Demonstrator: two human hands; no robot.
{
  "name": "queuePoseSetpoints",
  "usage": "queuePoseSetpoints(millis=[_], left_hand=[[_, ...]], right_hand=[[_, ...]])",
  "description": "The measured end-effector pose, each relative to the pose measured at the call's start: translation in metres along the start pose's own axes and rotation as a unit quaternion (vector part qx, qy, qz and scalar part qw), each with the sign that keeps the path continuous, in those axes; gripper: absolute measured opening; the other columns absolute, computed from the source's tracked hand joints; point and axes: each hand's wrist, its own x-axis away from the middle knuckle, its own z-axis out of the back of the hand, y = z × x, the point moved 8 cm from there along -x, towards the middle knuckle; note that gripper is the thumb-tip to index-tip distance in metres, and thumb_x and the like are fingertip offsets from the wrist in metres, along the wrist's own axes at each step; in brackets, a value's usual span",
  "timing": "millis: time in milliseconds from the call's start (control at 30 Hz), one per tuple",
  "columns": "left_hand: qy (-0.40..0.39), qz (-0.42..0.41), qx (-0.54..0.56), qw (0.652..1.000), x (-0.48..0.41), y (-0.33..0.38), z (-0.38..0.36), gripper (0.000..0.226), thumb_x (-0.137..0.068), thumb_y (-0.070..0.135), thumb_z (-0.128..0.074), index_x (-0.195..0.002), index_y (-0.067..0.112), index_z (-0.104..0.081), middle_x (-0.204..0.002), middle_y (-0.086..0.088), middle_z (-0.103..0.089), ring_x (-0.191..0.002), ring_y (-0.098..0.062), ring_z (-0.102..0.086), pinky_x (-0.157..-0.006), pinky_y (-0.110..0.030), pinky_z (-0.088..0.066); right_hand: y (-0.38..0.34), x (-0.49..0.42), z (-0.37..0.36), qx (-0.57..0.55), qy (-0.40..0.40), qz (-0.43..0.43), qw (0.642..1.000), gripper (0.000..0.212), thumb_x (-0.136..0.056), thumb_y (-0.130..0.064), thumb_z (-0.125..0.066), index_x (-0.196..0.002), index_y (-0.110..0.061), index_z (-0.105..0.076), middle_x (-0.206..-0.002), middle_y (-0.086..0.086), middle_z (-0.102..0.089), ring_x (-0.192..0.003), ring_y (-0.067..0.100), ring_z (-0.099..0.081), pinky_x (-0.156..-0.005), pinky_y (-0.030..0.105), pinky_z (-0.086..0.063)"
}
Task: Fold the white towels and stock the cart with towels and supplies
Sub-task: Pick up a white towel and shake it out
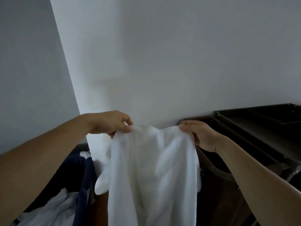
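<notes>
A white towel (151, 168) hangs in front of me, held up by its top edge and drooping in loose folds to the bottom of the view. My left hand (110, 122) pinches the towel's upper left corner. My right hand (197, 134) grips the upper right corner, fingers curled over the edge. The dark cart (254, 128) stands to the right, its top tray behind my right hand. The towel hides what lies directly below it.
A white wall (162, 54) fills the view ahead, with a corner edge running down at the left. A dark blue bag (84, 173) holding white linen (53, 207) sits at the lower left.
</notes>
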Motion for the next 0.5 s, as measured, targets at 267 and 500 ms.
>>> queuePoseSetpoints(millis=[267, 500], left_hand=[[-0.11, -0.065, 0.101, 0.987, -0.007, 0.045, -0.058, 0.018, -0.098, 0.012, -0.06, -0.114, 0.009, -0.066, -0.106, -0.006, -0.074, -0.097, -0.021, -0.072, -0.085, -0.035, -0.059], [0.039, -0.073, 0.096, 0.992, -0.006, 0.034, 0.005, 0.014, -0.098, 0.015, -0.06, -0.104, 0.005, -0.067, -0.093, -0.009, -0.071, -0.08, -0.018, -0.07, -0.08, -0.036, -0.059]], right_hand=[[-0.044, -0.016, -0.061, 0.258, 0.002, 0.131, 0.957, 0.011, -0.089, -0.022, -0.073, -0.08, -0.016, -0.071, -0.076, 0.002, -0.068, -0.072, 0.011, -0.062, -0.073, 0.037, -0.054], [-0.013, -0.013, -0.026, 0.179, -0.011, 0.059, 0.982, 0.023, -0.089, -0.026, -0.073, -0.081, -0.005, -0.07, -0.075, 0.004, -0.068, -0.069, 0.018, -0.062, -0.068, 0.032, -0.048]])
